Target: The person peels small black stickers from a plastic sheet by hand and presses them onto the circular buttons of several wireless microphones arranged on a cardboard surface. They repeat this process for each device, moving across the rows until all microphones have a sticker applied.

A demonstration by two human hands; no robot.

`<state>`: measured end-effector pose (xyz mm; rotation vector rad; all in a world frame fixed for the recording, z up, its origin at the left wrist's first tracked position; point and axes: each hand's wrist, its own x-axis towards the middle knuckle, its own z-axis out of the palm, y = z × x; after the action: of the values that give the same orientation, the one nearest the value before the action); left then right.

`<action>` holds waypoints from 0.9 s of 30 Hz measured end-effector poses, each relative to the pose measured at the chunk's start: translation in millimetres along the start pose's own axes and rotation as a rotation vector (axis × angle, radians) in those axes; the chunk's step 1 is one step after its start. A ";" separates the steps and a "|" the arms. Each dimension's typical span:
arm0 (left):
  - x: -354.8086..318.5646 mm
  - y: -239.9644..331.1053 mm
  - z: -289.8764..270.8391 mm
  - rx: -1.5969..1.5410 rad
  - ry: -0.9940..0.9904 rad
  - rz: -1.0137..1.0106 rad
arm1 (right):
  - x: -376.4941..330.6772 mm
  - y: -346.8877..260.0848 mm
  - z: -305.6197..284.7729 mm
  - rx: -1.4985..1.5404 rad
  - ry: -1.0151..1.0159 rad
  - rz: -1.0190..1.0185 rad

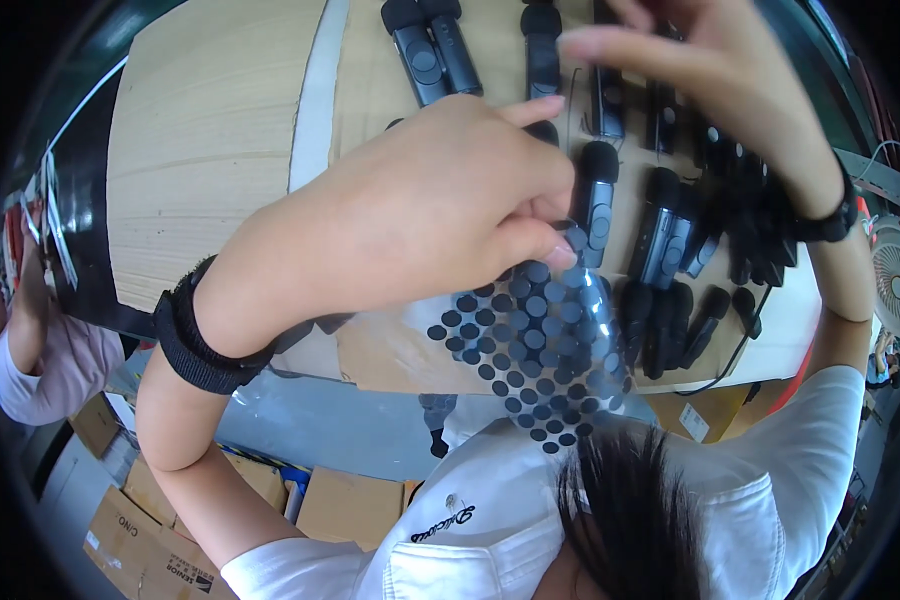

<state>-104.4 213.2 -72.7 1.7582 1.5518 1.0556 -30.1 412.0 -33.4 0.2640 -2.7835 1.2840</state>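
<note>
A clear sheet of black round dots (530, 340) hangs from the left hand (445, 185), its top edge at the thumb tip, the rest spreading below the fingers toward the white shirt (510, 500). The left thumb and a curled finger pinch it; another finger sticks out. Above and to the right, the blurred right hand (710, 65) is over dark microphones (597, 195); I cannot tell whether its fingers grip anything. Cardboard (205, 150) lies beneath the microphones and farther left.
</note>
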 end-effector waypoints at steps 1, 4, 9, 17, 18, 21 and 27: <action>-0.4 1.8 -1.7 -0.007 -0.012 -0.017 | -0.4 -9.8 -8.6 0.101 -0.011 0.018; 0.6 11.3 -5.7 -0.087 -0.008 -0.176 | -17.6 -34.8 -17.3 0.181 -0.030 0.125; -3.9 38.0 -13.6 -0.256 0.086 -0.523 | -52.5 -36.2 2.0 0.138 -0.322 0.183; -10.8 52.9 3.6 -0.377 0.391 -0.464 | -60.4 -30.3 5.3 0.109 -0.248 0.127; -10.9 53.2 4.6 -0.270 0.357 -0.469 | -61.2 -32.0 5.0 0.085 -0.260 0.154; -10.4 52.3 8.8 -0.036 0.285 -0.368 | -65.3 -35.3 5.7 0.141 -0.207 0.166; -6.2 53.6 16.6 0.105 0.297 -0.241 | -74.1 -39.3 0.1 0.120 -0.015 0.105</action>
<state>-61.7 199.5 -38.5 1.4810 1.9770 1.1701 49.9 396.4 -13.7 0.1352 -2.7709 1.4808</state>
